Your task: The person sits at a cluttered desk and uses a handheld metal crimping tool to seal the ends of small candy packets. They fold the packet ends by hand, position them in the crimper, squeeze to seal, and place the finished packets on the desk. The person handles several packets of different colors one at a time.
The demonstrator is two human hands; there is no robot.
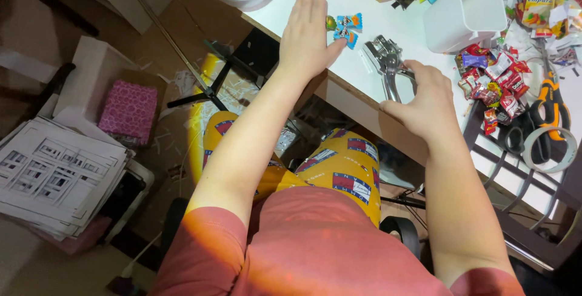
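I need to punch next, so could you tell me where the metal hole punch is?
The silver metal hole punch lies on the white table, gripped by the right hand.

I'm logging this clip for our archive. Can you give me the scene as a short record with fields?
Left hand: flat on the white table, fingers spread, beside the blue paper bow
Right hand: holds the metal hole punch at the table's edge
Nearby: white tub, candy wrappers, orange scissors, tape ring
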